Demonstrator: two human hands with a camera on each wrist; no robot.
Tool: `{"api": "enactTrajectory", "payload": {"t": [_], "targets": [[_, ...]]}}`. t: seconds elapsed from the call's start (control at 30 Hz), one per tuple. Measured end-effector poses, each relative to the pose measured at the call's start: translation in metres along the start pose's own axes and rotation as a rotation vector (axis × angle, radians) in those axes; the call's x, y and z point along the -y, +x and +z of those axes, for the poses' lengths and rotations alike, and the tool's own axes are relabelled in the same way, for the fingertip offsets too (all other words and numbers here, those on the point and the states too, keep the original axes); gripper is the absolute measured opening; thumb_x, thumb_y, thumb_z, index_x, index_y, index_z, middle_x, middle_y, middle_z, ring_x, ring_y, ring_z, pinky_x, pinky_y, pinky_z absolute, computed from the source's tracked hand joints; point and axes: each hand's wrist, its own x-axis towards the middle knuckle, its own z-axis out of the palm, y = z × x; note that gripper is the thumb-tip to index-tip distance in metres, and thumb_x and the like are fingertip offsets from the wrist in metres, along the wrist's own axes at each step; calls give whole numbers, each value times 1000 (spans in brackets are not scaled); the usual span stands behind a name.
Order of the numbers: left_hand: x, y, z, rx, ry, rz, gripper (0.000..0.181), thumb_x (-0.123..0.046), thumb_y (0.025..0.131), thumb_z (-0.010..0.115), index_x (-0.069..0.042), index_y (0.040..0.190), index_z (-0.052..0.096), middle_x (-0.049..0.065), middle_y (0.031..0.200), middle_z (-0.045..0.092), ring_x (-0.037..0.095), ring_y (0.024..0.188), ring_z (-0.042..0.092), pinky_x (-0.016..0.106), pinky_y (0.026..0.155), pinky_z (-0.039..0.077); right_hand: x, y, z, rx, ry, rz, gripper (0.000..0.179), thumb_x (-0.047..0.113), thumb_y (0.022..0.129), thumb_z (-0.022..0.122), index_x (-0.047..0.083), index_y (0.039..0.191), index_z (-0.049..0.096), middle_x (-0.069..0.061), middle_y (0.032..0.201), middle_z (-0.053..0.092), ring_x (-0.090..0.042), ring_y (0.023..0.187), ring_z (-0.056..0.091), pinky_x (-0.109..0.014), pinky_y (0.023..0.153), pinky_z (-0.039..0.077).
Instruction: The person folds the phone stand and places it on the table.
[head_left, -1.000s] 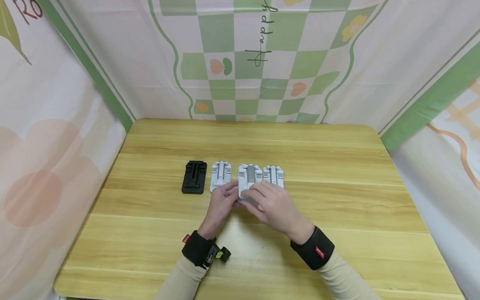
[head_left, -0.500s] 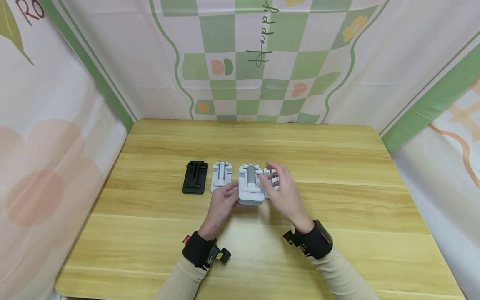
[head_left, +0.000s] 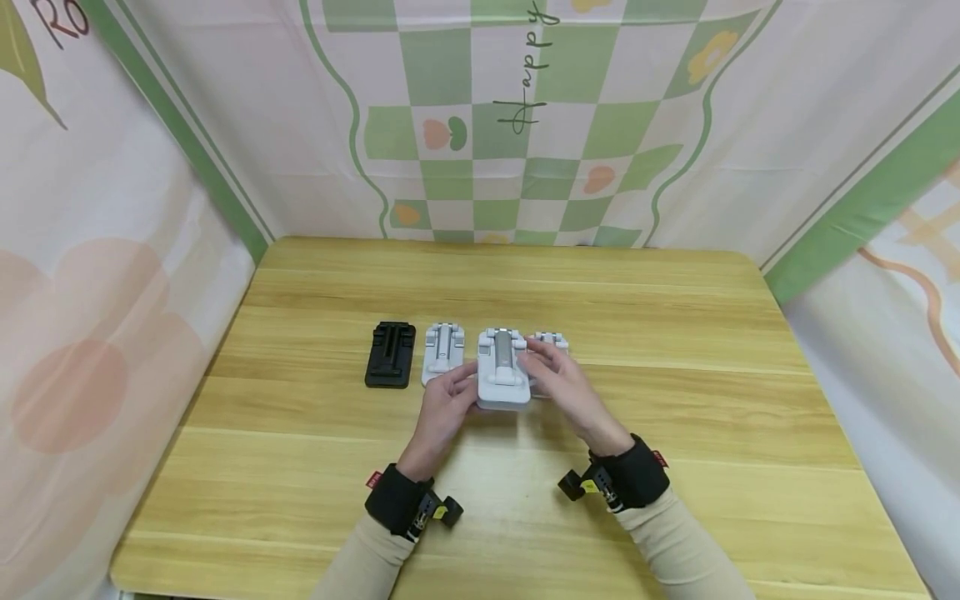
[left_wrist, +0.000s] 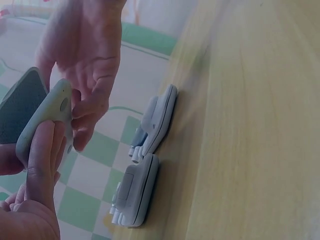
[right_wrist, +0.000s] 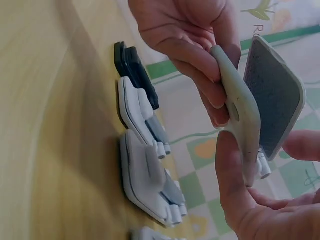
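Observation:
A white folding phone stand (head_left: 502, 379) is held up over the table, and in the right wrist view its grey padded plate (right_wrist: 274, 97) stands at an angle to the base. My left hand (head_left: 446, 412) grips its left side, fingers against the base (left_wrist: 42, 117). At the right edge my right hand (head_left: 570, 396) holds it too, with one digit at the base and another by the plate in the right wrist view. Below, a white phone stand (right_wrist: 147, 182) lies on the table, hidden by the held one in the head view.
Left of the hands lie a black phone stand (head_left: 390, 354) and a white phone stand (head_left: 442, 350). Another white phone stand (head_left: 552, 338) is partly covered by the right hand. All rest on the wooden table (head_left: 660, 333), with a patterned curtain (head_left: 540, 167) behind.
My right hand has left the stand's lower front, swung out to the right with spread fingers, then come back to its right edge. My left hand keeps its place.

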Motion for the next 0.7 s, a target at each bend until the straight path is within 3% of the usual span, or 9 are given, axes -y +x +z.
{"api": "enactTrajectory", "payload": {"t": [0.2, 0.5, 0.7], "targets": [[-2, -1, 1, -3, 26, -1, 43, -12, 94, 55, 6, 132, 49, 18, 112, 67, 17, 95, 65, 24, 76, 56, -5, 1, 0, 44, 52, 31, 73, 32, 97, 50, -9, 147, 16, -26, 144, 36, -32, 127, 39, -47, 109, 31], [22, 12, -2, -6, -6, -11, 44, -13, 94, 55, 3, 135, 48, 17, 113, 67, 17, 96, 65, 27, 78, 56, -7, 2, 1, 47, 83, 28, 71, 31, 97, 51, -9, 146, 19, -25, 141, 40, -31, 125, 42, -47, 108, 33], [22, 12, -2, -8, -23, -7, 44, -18, 95, 55, 1, 134, 49, 16, 115, 66, 18, 96, 65, 27, 76, 56, -5, 1, 1, 44, 99, 21, 70, 30, 97, 51, -9, 146, 19, -26, 139, 41, -31, 123, 43, -48, 108, 33]]}}
